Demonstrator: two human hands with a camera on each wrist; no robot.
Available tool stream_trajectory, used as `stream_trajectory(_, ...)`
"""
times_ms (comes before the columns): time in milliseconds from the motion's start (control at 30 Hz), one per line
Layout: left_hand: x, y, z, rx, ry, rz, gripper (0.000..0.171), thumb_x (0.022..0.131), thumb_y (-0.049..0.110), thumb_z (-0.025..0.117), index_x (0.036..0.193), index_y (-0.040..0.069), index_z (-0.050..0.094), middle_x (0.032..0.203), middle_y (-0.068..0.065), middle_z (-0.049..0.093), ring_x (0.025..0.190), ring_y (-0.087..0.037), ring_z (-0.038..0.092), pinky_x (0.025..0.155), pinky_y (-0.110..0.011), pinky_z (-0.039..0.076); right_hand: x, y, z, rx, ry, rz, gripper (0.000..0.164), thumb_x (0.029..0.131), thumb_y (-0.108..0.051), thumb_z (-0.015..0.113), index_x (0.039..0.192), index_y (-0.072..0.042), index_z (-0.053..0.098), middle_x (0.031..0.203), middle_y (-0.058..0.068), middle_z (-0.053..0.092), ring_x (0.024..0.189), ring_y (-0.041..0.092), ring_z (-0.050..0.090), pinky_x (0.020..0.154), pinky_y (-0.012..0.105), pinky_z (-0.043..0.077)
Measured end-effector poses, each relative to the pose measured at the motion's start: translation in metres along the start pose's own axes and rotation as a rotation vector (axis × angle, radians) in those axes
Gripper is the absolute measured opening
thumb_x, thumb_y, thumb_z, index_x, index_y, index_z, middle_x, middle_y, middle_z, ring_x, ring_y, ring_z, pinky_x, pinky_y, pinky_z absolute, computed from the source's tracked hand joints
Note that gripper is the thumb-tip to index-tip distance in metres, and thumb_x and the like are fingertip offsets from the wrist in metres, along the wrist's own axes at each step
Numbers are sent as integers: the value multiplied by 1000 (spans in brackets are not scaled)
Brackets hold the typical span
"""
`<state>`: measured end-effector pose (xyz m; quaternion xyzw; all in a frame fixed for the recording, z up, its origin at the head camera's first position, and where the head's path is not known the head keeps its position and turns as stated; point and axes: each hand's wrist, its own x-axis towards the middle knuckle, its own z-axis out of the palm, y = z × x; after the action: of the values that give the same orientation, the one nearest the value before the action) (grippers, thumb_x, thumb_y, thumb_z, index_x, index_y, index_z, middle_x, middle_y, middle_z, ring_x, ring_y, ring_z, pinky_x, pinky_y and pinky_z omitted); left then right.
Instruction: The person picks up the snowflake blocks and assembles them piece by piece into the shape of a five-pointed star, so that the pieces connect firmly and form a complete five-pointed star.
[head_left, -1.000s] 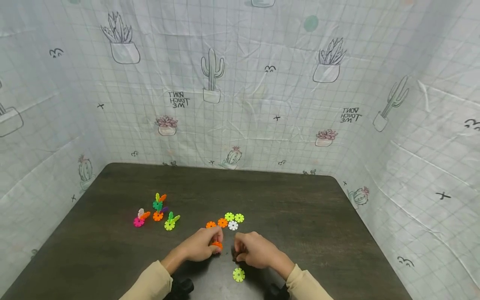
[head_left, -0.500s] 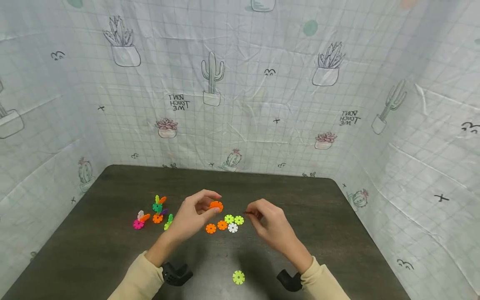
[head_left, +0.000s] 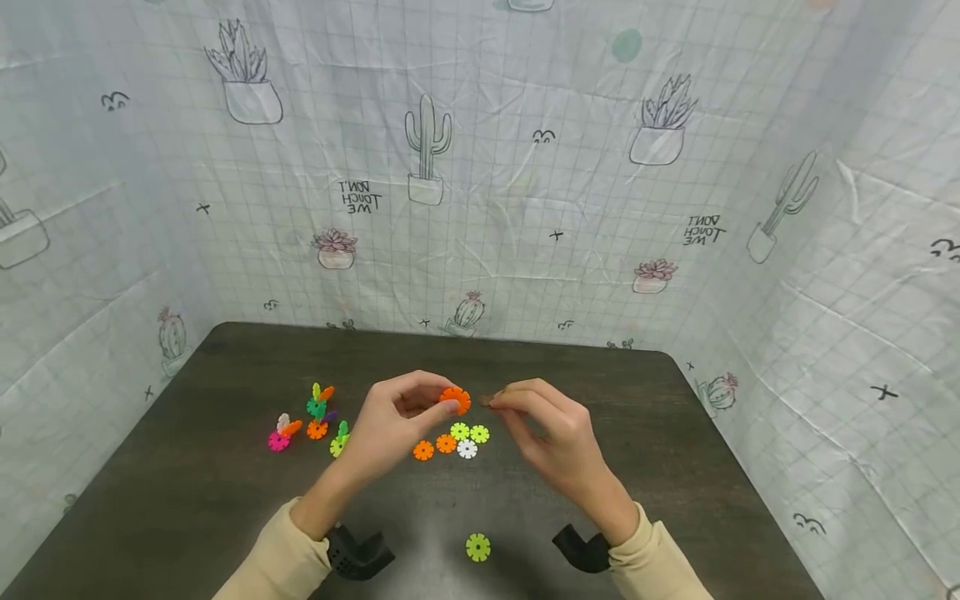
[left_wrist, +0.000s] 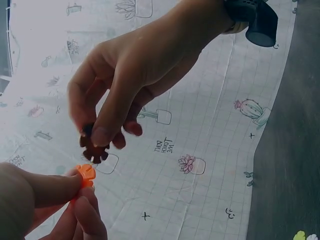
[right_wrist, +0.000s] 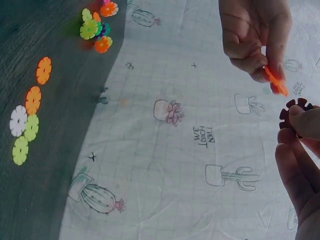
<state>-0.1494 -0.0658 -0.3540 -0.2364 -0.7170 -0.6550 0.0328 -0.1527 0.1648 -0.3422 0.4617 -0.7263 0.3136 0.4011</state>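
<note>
My left hand (head_left: 401,421) pinches an orange notched disc (head_left: 455,400) between thumb and fingers, raised above the table. Opposite it, my right hand (head_left: 551,429) pinches a dark brown notched disc (head_left: 486,401) by its edge. In the left wrist view the brown disc (left_wrist: 95,150) hangs just above the orange disc (left_wrist: 86,173), a small gap apart. The right wrist view shows the orange disc (right_wrist: 276,81) tilted toward the brown disc (right_wrist: 295,114).
Below the hands lie orange discs (head_left: 423,451), yellow-green discs (head_left: 479,434) and a white disc (head_left: 467,449). Another yellow-green disc (head_left: 477,547) lies nearer. Joined disc pieces (head_left: 317,408) stand at the left of the dark table (head_left: 600,417). A patterned cloth (head_left: 495,192) surrounds the table.
Both hands have risen from the table with their discs and come closer together. The orange disc now shows its face more fully to the head camera.
</note>
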Motion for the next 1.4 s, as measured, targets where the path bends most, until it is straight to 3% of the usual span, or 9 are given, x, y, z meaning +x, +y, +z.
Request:
stream_trajectory(233,0,-4,6,10,-30,24,18,93,15,75,110,9,73,99,-12,75,81,-15,72,69,-29,59,-4,-3,2,11,-39,27,6,92,-2,72,96,-5,72,96,5,70,84,17,70,76,23,59)
stream_trajectory(467,-2,-6,6,53,-21,27,16,93,15,75,108,10,74,97,-9,75,79,-14,71,70,-28,59,-6,-6,4,17,-60,13,5,97,-7,68,95,-4,72,96,4,70,84,16,71,78,21,59)
stream_trajectory(533,-3,-7,6,63,-24,19,16,93,16,75,108,10,74,97,-9,75,79,-14,71,70,-28,59,-7,-6,4,13,-64,15,4,92,-3,73,95,-4,72,96,4,70,84,16,71,78,21,59)
stream_trajectory(700,-5,-8,7,84,-34,-2,16,93,18,76,107,11,74,97,-7,75,80,-13,71,70,-28,59,-10,-8,5,0,-71,27,21,81,9,79,95,-5,73,96,4,70,83,16,71,77,21,58)
stream_trajectory(1067,-7,-10,11,104,-46,-27,15,91,16,77,105,10,75,96,-7,76,76,-13,70,67,-27,58,-16,-8,8,-15,-93,60,28,75,12,82,95,-6,73,94,2,70,81,13,70,73,18,57)
stream_trajectory(1233,-7,-9,15,161,-6,-45,8,89,10,78,96,10,76,84,-5,73,66,-19,66,59,-27,55,-20,-6,11,-36,-101,53,24,76,8,83,93,-7,74,90,2,71,78,14,72,68,16,56)
stream_trajectory(1400,-5,-8,21,170,62,-93,6,86,4,80,88,9,75,77,-4,72,60,-16,63,54,-28,54,-24,-3,15,-50,-86,33,26,74,10,83,91,-6,73,87,2,70,75,14,72,65,15,56)
